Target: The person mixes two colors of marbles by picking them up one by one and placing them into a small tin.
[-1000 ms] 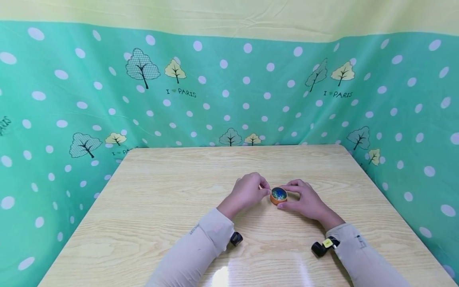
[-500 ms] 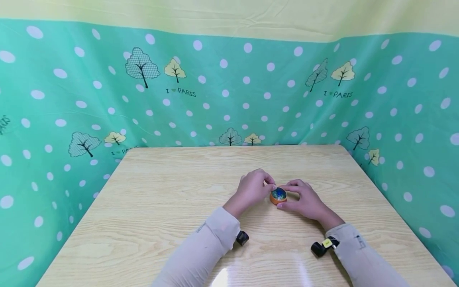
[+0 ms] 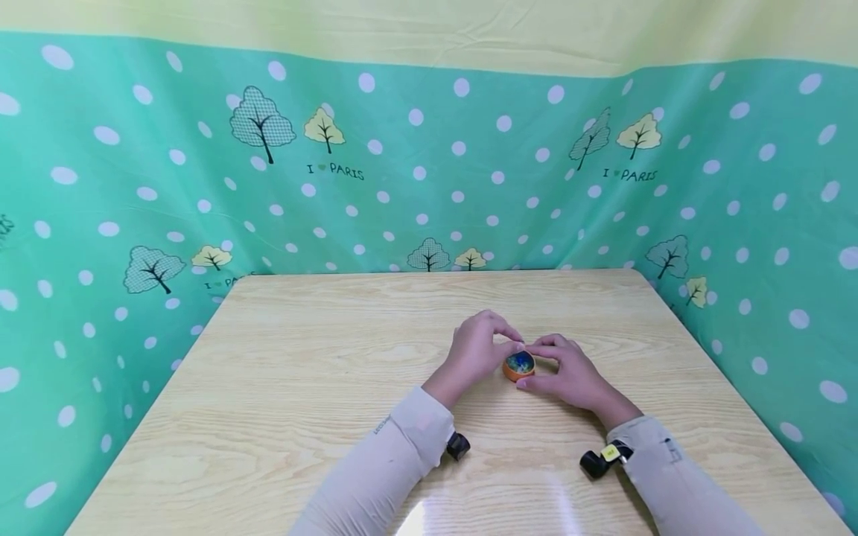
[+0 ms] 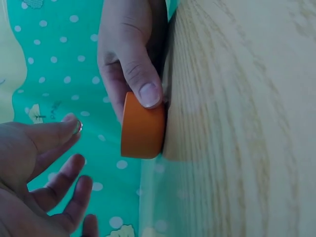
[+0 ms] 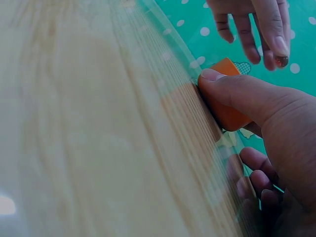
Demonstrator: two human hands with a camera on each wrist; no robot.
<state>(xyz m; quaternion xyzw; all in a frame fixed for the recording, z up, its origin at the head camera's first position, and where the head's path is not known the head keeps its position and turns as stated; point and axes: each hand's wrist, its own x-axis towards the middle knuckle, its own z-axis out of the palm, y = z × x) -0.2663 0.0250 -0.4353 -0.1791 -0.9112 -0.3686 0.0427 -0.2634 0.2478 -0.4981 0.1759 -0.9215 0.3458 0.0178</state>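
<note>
A small round orange container [image 3: 512, 374], its inside or top patterned blue and green, stands on the wooden table. My right hand [image 3: 570, 378] grips it, with the thumb [image 5: 232, 89] on the near side and fingers behind. Just above its far left rim is my left hand [image 3: 472, 350], thumb and index finger pinched together. Between those fingertips sits a tiny dark red, shiny bit [image 5: 281, 61], mostly covered; its kind cannot be made out. The left hand's other fingers [image 4: 74, 197] are loosely bent. In the left wrist view, the orange side wall [image 4: 142, 129] shows plainly.
The light wood table [image 3: 302, 357] reaches back to a green dotted curtain [image 3: 375, 186] printed with trees, which also hangs at both sides. A black wrist camera [image 3: 459, 446] is on the left sleeve, and another camera [image 3: 593, 464] on the right.
My left hand has moved right and slightly away from me, from beside the orange container to above its far rim. The right hand and the container have stayed nearly in place.
</note>
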